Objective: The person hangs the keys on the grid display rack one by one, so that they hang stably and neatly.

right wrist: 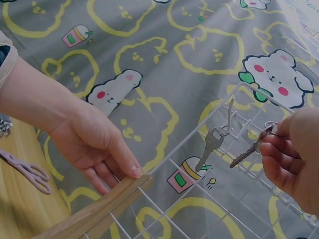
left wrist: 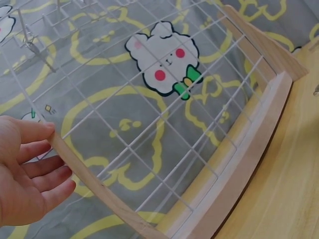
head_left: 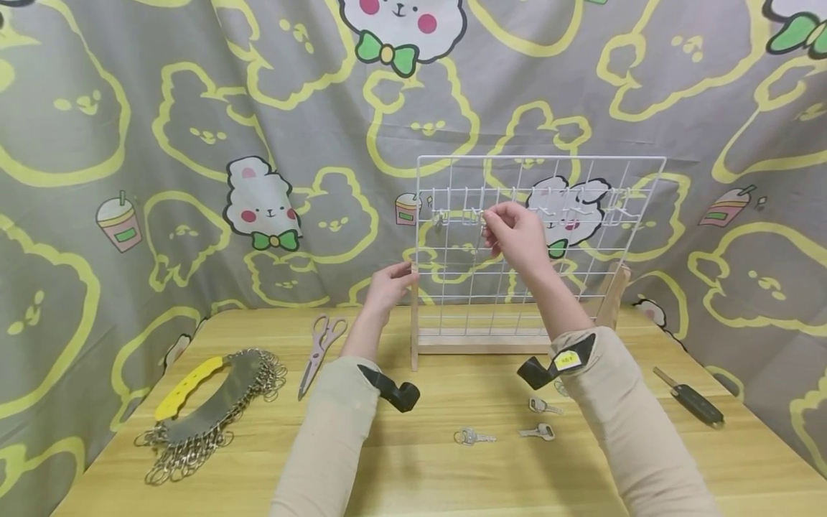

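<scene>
My right hand [head_left: 520, 237] is raised in front of the white wire grid [head_left: 517, 273], at its row of hooks. In the right wrist view it pinches the ring of a dark-looking key [right wrist: 246, 152], whose blade points down to the left. Beside it another key [right wrist: 212, 147] hangs by its ring from a hook. My left hand [head_left: 388, 287] touches the top of the grid's wooden side post [left wrist: 94, 184]. The thumb lies on the post's tip, and the other fingers are loosely extended beside it.
Several loose keys lie on the table, including one key with a ring [head_left: 474, 436]. A car key [head_left: 694, 403] lies at the right. Pink scissors [head_left: 316, 352] lie left of the stand, near a yellow-handled key-ring holder [head_left: 190, 388] carrying many metal rings. A patterned curtain [head_left: 310, 129] hangs behind.
</scene>
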`<state>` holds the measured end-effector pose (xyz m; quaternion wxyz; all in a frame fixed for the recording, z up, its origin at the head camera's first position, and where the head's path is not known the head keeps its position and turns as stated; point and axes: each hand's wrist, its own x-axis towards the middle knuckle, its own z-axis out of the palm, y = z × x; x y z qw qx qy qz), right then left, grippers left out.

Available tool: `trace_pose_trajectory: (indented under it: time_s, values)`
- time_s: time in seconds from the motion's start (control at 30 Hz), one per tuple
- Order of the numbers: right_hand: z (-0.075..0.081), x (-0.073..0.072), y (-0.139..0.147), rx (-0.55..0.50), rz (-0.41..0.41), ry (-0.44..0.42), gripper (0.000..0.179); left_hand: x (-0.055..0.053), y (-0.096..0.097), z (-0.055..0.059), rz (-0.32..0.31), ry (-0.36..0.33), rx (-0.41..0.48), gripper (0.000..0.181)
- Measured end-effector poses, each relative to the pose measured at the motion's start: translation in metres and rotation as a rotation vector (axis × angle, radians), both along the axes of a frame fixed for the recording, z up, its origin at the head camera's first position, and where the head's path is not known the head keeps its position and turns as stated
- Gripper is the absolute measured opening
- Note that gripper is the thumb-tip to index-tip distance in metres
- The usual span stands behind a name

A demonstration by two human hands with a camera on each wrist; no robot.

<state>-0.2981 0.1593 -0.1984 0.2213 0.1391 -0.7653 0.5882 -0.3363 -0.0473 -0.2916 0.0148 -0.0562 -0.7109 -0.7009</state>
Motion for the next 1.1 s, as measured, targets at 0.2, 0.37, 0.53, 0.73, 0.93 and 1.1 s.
trace_pose_trajectory:
  time_s: [0.2, 0.37, 0.53, 0.73, 0.93, 1.1]
  values:
    - [-0.001, -0.002, -0.001, 0.004, -0.002, 0.002, 0.021, 0.001, 0.001, 0.001, 0.011, -0.01, -0.013, 0.046]
    - [-0.004, -0.004, 0.0, 0.012, 0.011, -0.01, 0.019, 0.001, 0.001, 0.001, 0.014, -0.014, -0.015, 0.045]
    - [-0.009, -0.006, 0.002, 0.031, 0.041, -0.039, 0.022, 0.0, 0.001, 0.0, 0.014, -0.007, -0.013, 0.045]
    - [-0.019, -0.006, 0.006, 0.042, 0.051, -0.108, 0.022, 0.0, 0.002, -0.001, 0.016, -0.007, -0.013, 0.046]
    - [-0.037, -0.003, 0.011, 0.065, 0.089, -0.176, 0.028, 0.001, 0.002, -0.001, 0.02, -0.005, -0.023, 0.046]
    - [-0.059, 0.004, 0.016, 0.101, 0.152, -0.207, 0.025, 0.001, 0.001, -0.001, 0.019, 0.005, -0.033, 0.046]
